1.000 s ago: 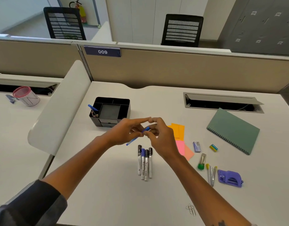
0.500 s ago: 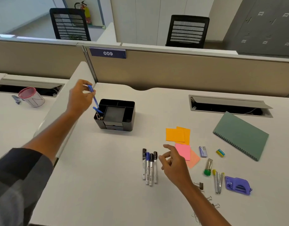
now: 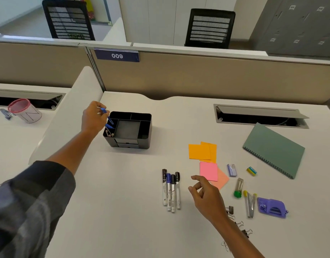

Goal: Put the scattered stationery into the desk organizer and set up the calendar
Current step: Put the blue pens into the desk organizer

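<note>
Over organizer (image 3: 141, 141), left hand (image 3: 92, 118) gripping pen (image 3: 106, 116)

bright, even overhead light | soft faint shadows | wide-angle bending at edges (slightly soft detail)

— What sort of room is this?
— An open office. A white tabletop (image 3: 114, 202) fills the lower frame, backed by a tan partition (image 3: 216, 81) with a blue plate reading 009 (image 3: 116, 55) near its upper left corner.
— Anything set into the work surface?
— A grey cable hatch (image 3: 259, 114), lid propped open, at the right. A second hatch (image 3: 28, 97) sits on the neighbouring desk at the left, beyond a white divider (image 3: 71, 112).
— And behind the partition?
— Two black mesh chairs (image 3: 209, 27), one upper left and one upper centre, white cabinet doors (image 3: 160, 17) between them, and grey lockers (image 3: 298, 25) at the upper right. Even, soft light throughout.
</note>
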Motion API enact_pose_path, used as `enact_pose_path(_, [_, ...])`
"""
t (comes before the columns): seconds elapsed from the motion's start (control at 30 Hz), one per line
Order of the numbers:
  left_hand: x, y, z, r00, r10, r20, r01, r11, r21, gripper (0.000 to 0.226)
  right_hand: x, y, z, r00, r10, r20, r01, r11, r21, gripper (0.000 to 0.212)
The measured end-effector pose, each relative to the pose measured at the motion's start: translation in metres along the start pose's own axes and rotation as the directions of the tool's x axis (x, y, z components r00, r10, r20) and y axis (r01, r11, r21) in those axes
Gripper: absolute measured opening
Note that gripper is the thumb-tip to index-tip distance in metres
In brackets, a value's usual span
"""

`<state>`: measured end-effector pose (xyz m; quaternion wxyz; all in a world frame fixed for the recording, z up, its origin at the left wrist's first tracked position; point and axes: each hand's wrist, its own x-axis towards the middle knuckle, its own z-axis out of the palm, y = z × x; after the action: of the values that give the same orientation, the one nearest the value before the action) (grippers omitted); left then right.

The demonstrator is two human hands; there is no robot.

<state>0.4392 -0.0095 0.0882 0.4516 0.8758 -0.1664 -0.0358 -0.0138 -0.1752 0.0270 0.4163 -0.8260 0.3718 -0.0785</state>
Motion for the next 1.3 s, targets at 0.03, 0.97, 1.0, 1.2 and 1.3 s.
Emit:
enact_pose_path(0.03, [0.002,-0.004,0.002,1.0,-0.007,0.015,0.007,0.999,0.037,0.024,0.001,0.001,0.0,1.0,0.004,0.0,-0.004,1.0,-0.003,0.028])
enact_pose_path(0.97, [-0.093,0.019,0.009,0.747,0.653,-0.127,-0.64,0.757,0.128,0.019,0.003,-0.006,0.054,0.967,0.213,0.136,-0.149,0.914,-0.376,0.024])
enact_pose_path(1.0, [-0.106,0.021,0.016,0.739,0.663,-0.115,-0.653,0.748,0.116,0.018,0.003,-0.005,0.053,0.966,0.223,0.13,-0.159,0.91,-0.383,0.024])
enact_pose_path(1.2, [-0.189,0.031,0.071,0.842,0.517,0.152,-0.508,0.856,-0.097,0.016,0.006,-0.004,0.039,0.976,0.2,0.085,-0.156,0.916,-0.37,0.016])
enact_pose_path(1.3, [-0.214,0.044,0.095,0.848,0.346,0.402,-0.343,0.936,-0.082,0.024,0.008,-0.012,0.031,0.994,0.101,0.05,-0.084,0.96,-0.269,0.014])
